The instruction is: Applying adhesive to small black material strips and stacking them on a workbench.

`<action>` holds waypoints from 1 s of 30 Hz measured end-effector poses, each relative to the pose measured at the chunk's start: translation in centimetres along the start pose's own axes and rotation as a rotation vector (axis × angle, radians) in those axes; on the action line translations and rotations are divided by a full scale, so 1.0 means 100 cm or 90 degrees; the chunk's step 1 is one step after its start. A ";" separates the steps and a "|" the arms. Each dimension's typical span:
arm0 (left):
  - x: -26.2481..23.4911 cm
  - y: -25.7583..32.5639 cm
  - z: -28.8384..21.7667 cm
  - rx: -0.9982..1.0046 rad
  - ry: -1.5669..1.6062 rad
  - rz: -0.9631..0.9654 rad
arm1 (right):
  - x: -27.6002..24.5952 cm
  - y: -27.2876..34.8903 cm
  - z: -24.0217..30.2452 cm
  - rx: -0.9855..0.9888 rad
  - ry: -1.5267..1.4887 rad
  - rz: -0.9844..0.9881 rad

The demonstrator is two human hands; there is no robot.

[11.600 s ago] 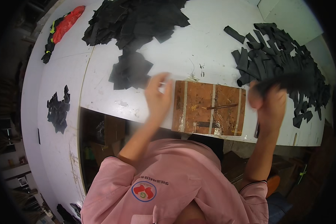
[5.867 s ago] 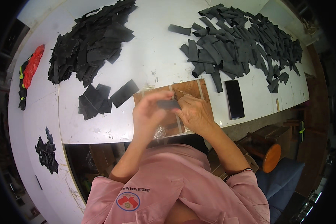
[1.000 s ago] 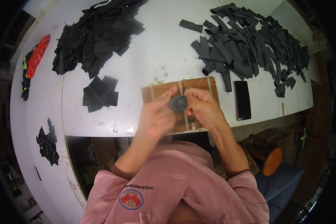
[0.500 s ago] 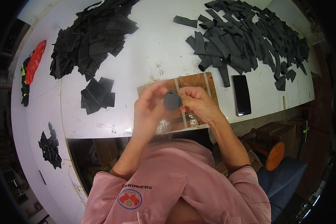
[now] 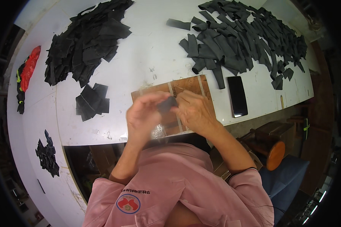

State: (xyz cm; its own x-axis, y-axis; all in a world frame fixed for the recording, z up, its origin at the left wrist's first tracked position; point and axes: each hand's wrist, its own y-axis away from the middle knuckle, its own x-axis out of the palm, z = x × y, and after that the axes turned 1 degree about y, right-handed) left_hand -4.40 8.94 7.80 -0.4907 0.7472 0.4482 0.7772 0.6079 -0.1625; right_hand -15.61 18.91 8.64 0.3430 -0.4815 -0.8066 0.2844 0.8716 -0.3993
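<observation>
A small dark grey fabric piece (image 5: 166,105) is held between my hands above a brown, tape-striped cardboard sheet (image 5: 201,90) at the table's front edge. My left hand (image 5: 142,115), blurred by motion, curves its fingers round the left end of the piece. From the other side my right hand (image 5: 196,113) pinches the piece between thumb and fingers. What the fingertips do inside the piece is hidden.
A large heap of black flat pieces (image 5: 85,45) lies at the far left, with a smaller stack (image 5: 93,101) nearer. Dark grey tubular pieces (image 5: 231,41) cover the far right. A black phone (image 5: 237,96) lies right of the cardboard. Black scraps (image 5: 48,155) and a red bundle (image 5: 29,70) are leftmost.
My left hand has come in against the fabric piece. The piece has turned from a rounded shape to a flatter, tilted one, and my right hand has rotated over it. The view has shifted slightly.
</observation>
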 end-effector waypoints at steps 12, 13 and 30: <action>0.009 -0.038 -0.019 -0.118 -0.413 0.249 | 0.032 0.019 -0.019 0.060 -0.213 -0.085; 0.011 -0.035 -0.022 -0.120 -0.417 0.245 | 0.030 0.016 -0.016 0.042 -0.197 -0.075; -0.002 -0.008 -0.002 -0.022 0.226 0.021 | 0.015 0.005 -0.002 0.038 -0.112 0.018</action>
State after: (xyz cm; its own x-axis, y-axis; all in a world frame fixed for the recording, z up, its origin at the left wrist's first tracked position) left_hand -4.90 8.27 8.00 -0.3024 0.6225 0.7218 0.8058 0.5715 -0.1553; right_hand -15.13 18.68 7.17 0.5019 -0.4700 -0.7261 0.3229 0.8806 -0.3468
